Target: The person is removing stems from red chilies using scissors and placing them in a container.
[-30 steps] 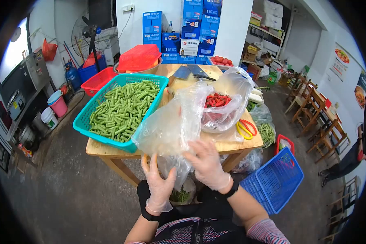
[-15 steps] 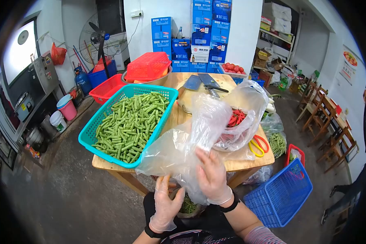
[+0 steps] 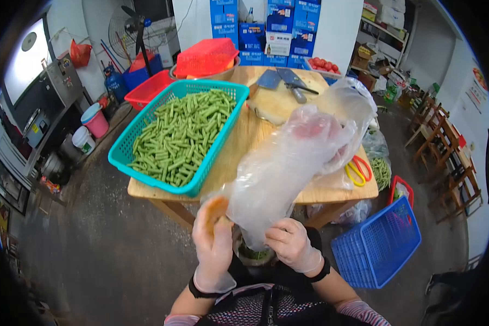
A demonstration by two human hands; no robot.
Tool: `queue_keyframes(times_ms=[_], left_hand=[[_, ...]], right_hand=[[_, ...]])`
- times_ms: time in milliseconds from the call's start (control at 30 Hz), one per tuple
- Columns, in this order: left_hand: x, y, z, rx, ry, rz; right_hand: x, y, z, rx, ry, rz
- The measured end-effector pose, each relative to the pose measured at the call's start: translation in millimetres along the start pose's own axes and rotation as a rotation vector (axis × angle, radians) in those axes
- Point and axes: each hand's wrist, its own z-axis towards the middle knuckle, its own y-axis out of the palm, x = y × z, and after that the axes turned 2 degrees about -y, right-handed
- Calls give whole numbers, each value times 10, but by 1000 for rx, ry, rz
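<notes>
A clear plastic bag (image 3: 274, 179) stretches from the table's front edge up over a second clear bag (image 3: 353, 106). Red shows faintly through the film at its far end. My right hand (image 3: 293, 245), in a thin clear glove, is closed on the near edge of the long bag. My left hand (image 3: 212, 242), gloved too, holds the bag's left edge, its fingers curved upward and slightly blurred. Left of the bag stands a turquoise basket (image 3: 186, 190) full of cut green beans (image 3: 185, 136). Below my hands, a container (image 3: 250, 258) with green pieces is partly hidden.
On the wooden table (image 3: 228, 168) lie a cutting board (image 3: 271, 103), two cleavers (image 3: 269, 79) and scissors (image 3: 358, 171) with yellow and red handles. Red baskets (image 3: 206, 57) stand at the back left. A blue crate (image 3: 376, 244) is on the floor at right.
The plastic bag has been drawn out longer and now covers the red chillies. My left hand has risen to the bag's left edge; my right hand has moved lower and closed on the near edge.
</notes>
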Motion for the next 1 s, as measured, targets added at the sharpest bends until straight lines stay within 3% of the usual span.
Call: queue_keyframes(times_ms=[67,233,333,400,433,467,533,567,600,667,733,800,833,900,933,967,1000], left_hand=[[-8,83,108,-78,-290,-359],[23,321,92,-278,-357,-174],[-32,371,-52,-290,-333,-89],[-44,403,-165,-301,-83,142],[1,422,-190,-301,110,315],[-6,453,-221,-312,100,317],[-29,499,-302,-431,216,306],[19,486,-324,-459,165,348],[-33,444,-351,-462,153,354],[-171,334,-380,-340,-318,17],[-121,264,-329,-212,-534,-413],[-58,176,-221,-207,-658,-797],[-83,108,-182,-207,-661,-791],[-185,19,-137,-137,-918,-1019],[-214,38,-120,-139,-924,-1017],[-236,60,-98,-73,-949,-1076],[-248,78,-92,-5,-973,-1134]], right_hand=[[-22,17,-42,-38,-25,74],[-47,-24,-141,-9,3,77],[-86,-219,-244,292,444,227],[-173,-355,-161,628,760,892],[-173,-462,-61,610,838,1121],[-170,-441,-26,618,852,1120],[-201,-349,10,314,853,639],[-115,-335,-114,119,799,505],[-141,-325,-148,115,808,514],[-183,-302,-190,297,1079,1074],[-143,-282,-343,266,1115,1126],[-125,-292,-407,602,1015,1841],[-110,-306,-416,607,1017,1845],[-60,-363,-410,845,1100,2182],[-51,-386,-427,976,1132,2347],[-39,-360,-490,827,1366,1918],[-29,-330,-543,833,1369,1916]])
